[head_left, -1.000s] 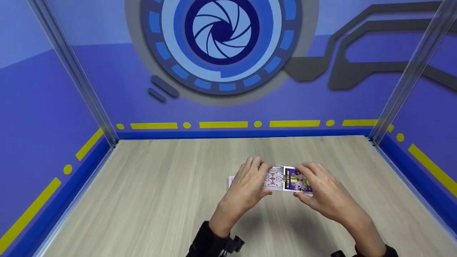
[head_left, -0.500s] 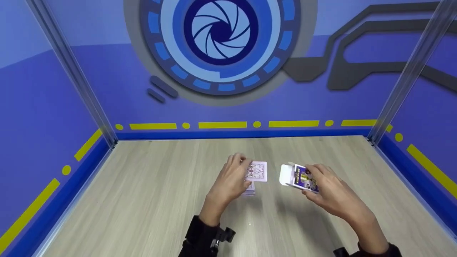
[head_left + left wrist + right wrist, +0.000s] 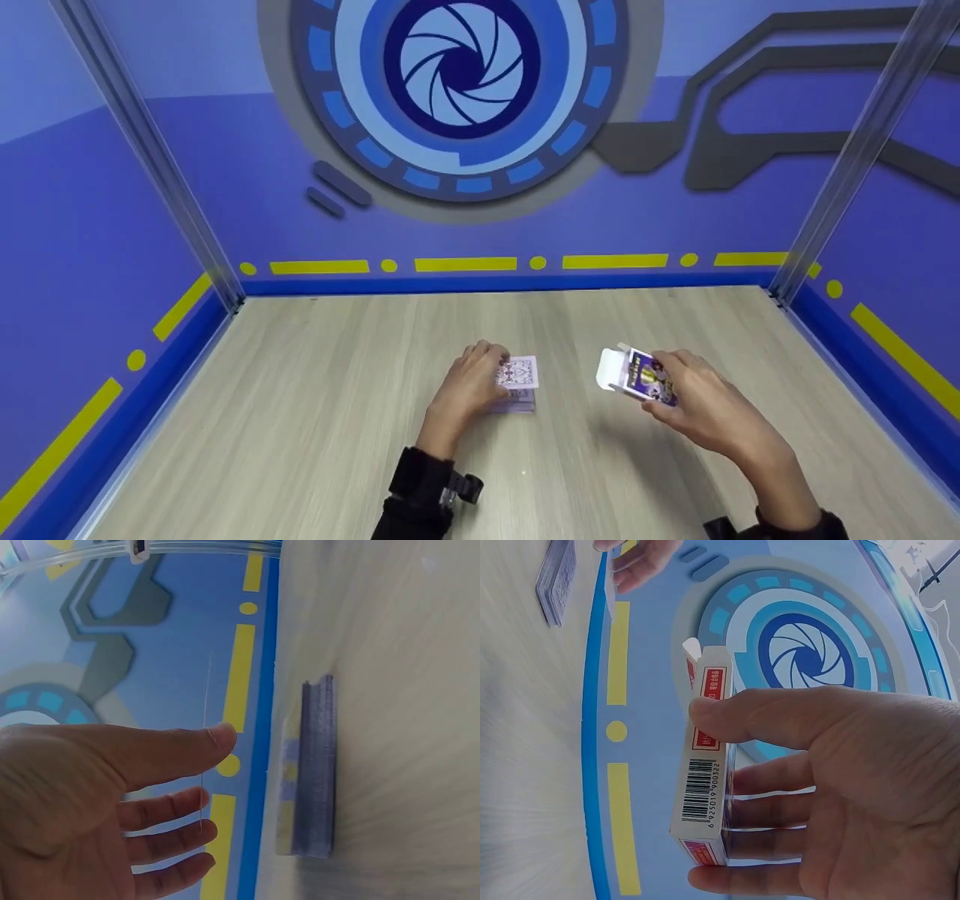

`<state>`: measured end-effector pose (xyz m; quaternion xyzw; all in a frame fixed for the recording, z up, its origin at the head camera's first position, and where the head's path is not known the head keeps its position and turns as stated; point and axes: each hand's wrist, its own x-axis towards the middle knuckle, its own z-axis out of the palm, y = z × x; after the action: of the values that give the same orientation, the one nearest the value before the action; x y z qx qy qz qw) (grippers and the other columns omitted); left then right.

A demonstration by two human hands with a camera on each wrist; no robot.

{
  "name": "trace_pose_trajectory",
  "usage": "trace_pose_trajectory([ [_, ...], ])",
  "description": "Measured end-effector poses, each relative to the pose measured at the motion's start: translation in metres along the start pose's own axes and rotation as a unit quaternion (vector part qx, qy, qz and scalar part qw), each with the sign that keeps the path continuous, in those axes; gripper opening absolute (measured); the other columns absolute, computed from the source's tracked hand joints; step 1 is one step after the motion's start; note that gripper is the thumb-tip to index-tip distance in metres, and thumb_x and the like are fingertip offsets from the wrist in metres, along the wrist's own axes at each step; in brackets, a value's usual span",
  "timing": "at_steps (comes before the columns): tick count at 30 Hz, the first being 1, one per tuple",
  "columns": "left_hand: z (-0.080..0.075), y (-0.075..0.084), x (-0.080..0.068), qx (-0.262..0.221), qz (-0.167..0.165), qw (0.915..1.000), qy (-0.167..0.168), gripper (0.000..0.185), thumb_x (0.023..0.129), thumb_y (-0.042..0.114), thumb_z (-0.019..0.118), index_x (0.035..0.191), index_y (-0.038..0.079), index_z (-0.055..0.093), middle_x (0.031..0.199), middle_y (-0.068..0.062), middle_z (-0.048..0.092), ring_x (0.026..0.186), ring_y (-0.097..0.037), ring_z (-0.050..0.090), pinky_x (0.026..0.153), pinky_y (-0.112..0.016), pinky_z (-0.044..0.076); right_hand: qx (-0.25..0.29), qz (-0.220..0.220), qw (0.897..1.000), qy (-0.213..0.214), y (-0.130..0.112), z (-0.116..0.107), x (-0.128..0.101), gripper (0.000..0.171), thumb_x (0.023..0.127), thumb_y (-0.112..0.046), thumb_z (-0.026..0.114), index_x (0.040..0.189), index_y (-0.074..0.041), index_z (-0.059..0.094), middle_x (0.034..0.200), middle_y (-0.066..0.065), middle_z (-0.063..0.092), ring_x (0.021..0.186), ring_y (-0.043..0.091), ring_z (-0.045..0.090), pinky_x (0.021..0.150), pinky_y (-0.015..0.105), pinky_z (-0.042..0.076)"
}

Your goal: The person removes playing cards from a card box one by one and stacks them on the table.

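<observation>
Purple-backed card deck [image 3: 516, 386] lies on the tabletop [image 3: 315, 420] just under the left hand [image 3: 469, 386], fingers relaxed, holding nothing, while the right hand [image 3: 694, 401] grips the emptied card box [image 3: 634, 375]; best keep the box's flap clear.

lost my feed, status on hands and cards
Left hand open, one card at its fingertips above the deck. Right hand grips open card box. Nothing in the way.

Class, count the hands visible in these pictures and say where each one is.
2. The left hand is at the card deck on the table; the right hand holds the card box.
</observation>
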<state>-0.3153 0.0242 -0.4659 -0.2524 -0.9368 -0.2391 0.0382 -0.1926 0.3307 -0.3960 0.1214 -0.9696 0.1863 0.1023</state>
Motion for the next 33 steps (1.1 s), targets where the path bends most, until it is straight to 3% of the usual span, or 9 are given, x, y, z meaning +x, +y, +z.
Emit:
trace_pose_trajectory([
  [11, 0.014, -0.013, 0.003, -0.016, -0.027, 0.9995, -0.008, 0.034, 0.075, 0.004, 0.083, 0.107, 0.006, 0.07, 0.105, -0.005, 0.061, 0.101, -0.026, 0.057, 0.092, -0.044, 0.049, -0.01, -0.01, 1.0, 0.017, -0.002, -0.002, -0.001, 0.064, 0.084, -0.021, 0.086, 0.135, 0.007, 0.058, 0.123, 0.022, 0.063, 0.096, 0.027, 0.06, 0.077, 0.046, 0.053],
  [33, 0.023, -0.016, 0.002, -0.048, -0.058, 0.9965, -0.036, 0.034, 0.076, 0.002, 0.085, 0.108, 0.006, 0.072, 0.112, -0.006, 0.059, 0.108, -0.025, 0.055, 0.096, -0.043, 0.048, -0.02, -0.025, 0.999, 0.039, -0.002, 0.0, -0.001, 0.064, 0.083, -0.024, 0.087, 0.134, 0.005, 0.06, 0.119, 0.02, 0.065, 0.093, 0.025, 0.061, 0.074, 0.045, 0.053],
])
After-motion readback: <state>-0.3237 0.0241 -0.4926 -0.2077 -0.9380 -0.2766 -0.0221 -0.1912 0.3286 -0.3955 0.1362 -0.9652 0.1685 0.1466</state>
